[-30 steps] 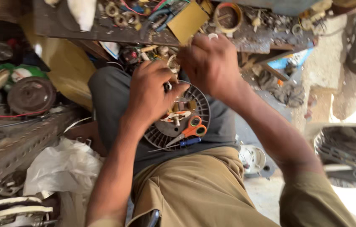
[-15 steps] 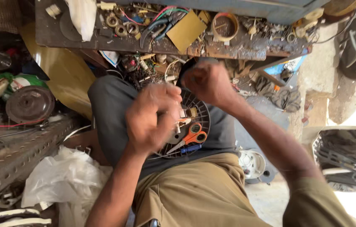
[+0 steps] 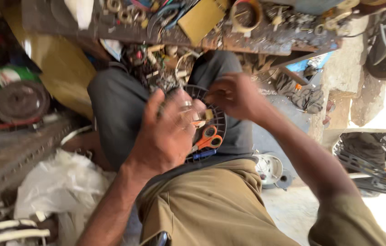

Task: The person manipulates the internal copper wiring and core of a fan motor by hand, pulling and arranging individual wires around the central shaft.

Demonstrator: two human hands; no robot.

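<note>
The left hand (image 3: 168, 134) is spread loosely over a black round fan grille (image 3: 218, 119) resting on the lap, nothing seen gripped; the right hand (image 3: 234, 94) is pinched at its upper rim, on what cannot be told. Orange-handled scissors (image 3: 207, 139) lie on the grille just beside the left fingers. Fitting work seems in hand, for which a steady grille is called

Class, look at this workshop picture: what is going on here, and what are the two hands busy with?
A person sits at a cluttered workbench with a round black slotted disc on the lap. The left hand is spread over the disc, and the right hand works at its upper edge. Orange-handled scissors lie on the disc. What the fingers grip is too blurred to tell.
</note>
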